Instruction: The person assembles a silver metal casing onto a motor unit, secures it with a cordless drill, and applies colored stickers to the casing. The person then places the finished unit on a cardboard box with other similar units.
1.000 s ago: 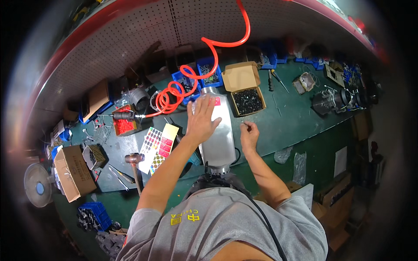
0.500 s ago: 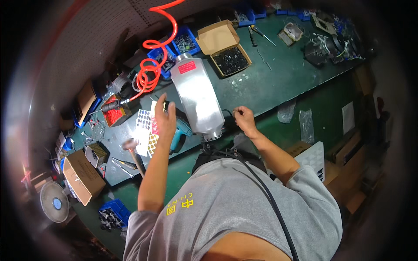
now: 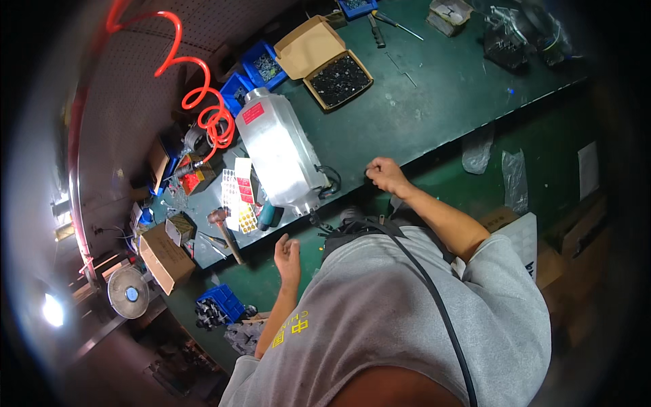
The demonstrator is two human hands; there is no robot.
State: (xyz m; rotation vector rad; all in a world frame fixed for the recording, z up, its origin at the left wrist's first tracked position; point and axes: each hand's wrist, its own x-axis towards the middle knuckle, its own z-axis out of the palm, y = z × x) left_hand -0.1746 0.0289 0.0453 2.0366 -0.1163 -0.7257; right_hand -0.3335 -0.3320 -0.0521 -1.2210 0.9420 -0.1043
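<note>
A long silver metal casing (image 3: 277, 152) with a red label lies on the green workbench in front of me. A black cable (image 3: 331, 182) loops out of its side near the close end. Right of the casing, at the bench edge, my right hand (image 3: 386, 175) is closed with fingertips pressed together; whatever they hold, if anything, is too small to make out. My left hand (image 3: 287, 258) hangs off the bench's front edge, fingers loosely apart and nothing in them. Nearest to it are a teal power tool (image 3: 266, 216), partly hidden by the casing, and a hammer (image 3: 220, 218).
Sticker sheets (image 3: 244, 193) lie left of the casing. A cardboard box of small black parts (image 3: 340, 81) and blue bins (image 3: 266, 66) stand behind it. A red coiled air hose (image 3: 203, 88) hangs at the left. Screwdrivers (image 3: 400, 27) lie at the back; a fan (image 3: 129, 292) stands lower left.
My left hand has drawn back from beside the casing, past the bench edge. My right hand stays near the edge, now apart from the cable. The whole view has shifted and turned.
</note>
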